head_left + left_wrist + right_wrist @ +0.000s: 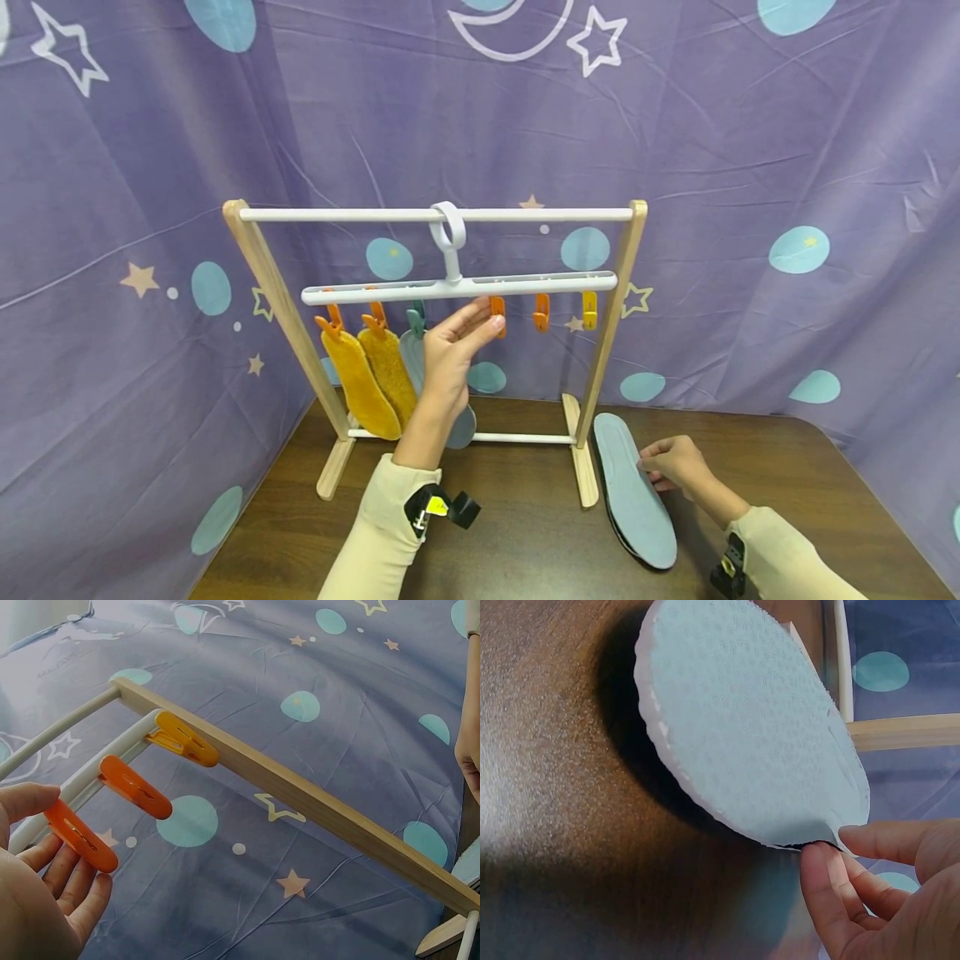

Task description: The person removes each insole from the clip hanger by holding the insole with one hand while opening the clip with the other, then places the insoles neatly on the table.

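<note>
My left hand (450, 354) pinches an orange clothespin (498, 307) that hangs from the white hanger bar (525, 285). In the left wrist view, the thumb is at the upper end of this clip (81, 836) and the fingers lie behind it. On the table, my right hand (681, 468) pinches the right edge of a light blue insole (637, 500). The right wrist view has the thumb near the top face of that insole (742, 727) and fingers under its rim. A dark layer shows along its lower edge; whether it is separate, I cannot tell.
Two mustard fuzzy insoles (360, 383) hang from orange clips at the left. Beside them, a grey-blue insole (462, 427) hangs from a green clip (416, 318), partly behind my left arm. Another orange clip (542, 312) and a yellow clip (589, 310) hang rightward. A wooden rack (611, 333) carries the hanger.
</note>
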### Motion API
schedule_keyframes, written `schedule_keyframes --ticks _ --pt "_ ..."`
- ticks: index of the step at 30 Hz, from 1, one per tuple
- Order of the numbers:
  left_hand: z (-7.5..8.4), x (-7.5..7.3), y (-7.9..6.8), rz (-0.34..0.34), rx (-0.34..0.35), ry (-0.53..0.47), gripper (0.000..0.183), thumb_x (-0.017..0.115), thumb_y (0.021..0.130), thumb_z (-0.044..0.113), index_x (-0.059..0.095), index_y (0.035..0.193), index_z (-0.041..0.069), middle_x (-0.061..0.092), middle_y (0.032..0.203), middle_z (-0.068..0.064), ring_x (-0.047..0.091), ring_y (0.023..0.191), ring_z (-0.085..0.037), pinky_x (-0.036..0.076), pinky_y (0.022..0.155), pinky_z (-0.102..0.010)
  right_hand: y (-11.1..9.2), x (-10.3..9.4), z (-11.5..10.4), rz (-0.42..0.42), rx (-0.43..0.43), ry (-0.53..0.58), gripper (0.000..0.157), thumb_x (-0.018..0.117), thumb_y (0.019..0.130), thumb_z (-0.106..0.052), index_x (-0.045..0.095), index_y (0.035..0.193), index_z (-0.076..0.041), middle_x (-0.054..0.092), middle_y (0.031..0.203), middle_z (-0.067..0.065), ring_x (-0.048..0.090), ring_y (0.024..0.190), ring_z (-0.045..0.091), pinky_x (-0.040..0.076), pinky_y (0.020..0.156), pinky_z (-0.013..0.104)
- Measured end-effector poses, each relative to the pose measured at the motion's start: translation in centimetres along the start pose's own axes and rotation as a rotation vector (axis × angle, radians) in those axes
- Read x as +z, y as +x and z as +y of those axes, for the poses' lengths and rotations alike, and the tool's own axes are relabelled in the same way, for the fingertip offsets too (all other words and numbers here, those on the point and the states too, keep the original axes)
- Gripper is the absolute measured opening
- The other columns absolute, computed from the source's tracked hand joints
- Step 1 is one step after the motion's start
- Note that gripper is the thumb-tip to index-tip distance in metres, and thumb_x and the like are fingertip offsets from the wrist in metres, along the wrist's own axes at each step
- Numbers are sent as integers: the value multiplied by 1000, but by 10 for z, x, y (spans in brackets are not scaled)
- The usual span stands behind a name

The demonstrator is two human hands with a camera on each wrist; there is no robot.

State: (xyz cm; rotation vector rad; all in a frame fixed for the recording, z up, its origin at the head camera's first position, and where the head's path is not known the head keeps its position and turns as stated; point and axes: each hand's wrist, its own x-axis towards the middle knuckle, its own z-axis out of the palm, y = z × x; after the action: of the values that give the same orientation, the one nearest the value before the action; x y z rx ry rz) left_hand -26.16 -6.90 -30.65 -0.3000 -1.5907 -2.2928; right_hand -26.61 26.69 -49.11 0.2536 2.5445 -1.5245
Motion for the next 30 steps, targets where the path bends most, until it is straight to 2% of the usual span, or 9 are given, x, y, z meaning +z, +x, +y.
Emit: schedule_keyframes --ticks 7,15,20,24,30 --pt "0 -1 0 -6 1 2 40 75 86 -3 67 125 -8 77 102 -3 73 88 -9 59 86 -24 0 0 -1 3 -5 1 16 72 86 0 70 96 13 68 72 6 65 61 14 62 57 35" --pt "0 -3 -2 6 41 -1 39 74 86 -6 67 124 -10 76 113 -16 75 89 -9 61 87 -26 0 -2 -5 -8 -18 -7 18 71 87 0 69 98 14 68 72 7 66 62 14 62 57 34" --pt "1 -4 -4 31 62 -13 38 74 87 -7 67 123 -11 75 116 -19 75 94 -9 60 90 -26 0 -2 -7 -8 -33 -3 19 71 87 1 68 100 15 70 71 8 67 61 15 62 56 35" --pt "1 -6 -6 46 75 -7 36 74 87 -5 68 122 -11 77 113 -15 75 94 -10 60 91 -26 0 -3 -8 -12 -37 3 20 71 87 1 68 101 16 71 72 7 67 61 15 62 57 35" --pt "3 -10 -9 111 150 -23 29 72 90 -3 69 116 -15 80 94 2 75 90 -9 60 88 -24 -2 -6 -15 -20 -59 18 24 71 90 -1 67 106 16 73 74 7 66 61 14 62 57 34"
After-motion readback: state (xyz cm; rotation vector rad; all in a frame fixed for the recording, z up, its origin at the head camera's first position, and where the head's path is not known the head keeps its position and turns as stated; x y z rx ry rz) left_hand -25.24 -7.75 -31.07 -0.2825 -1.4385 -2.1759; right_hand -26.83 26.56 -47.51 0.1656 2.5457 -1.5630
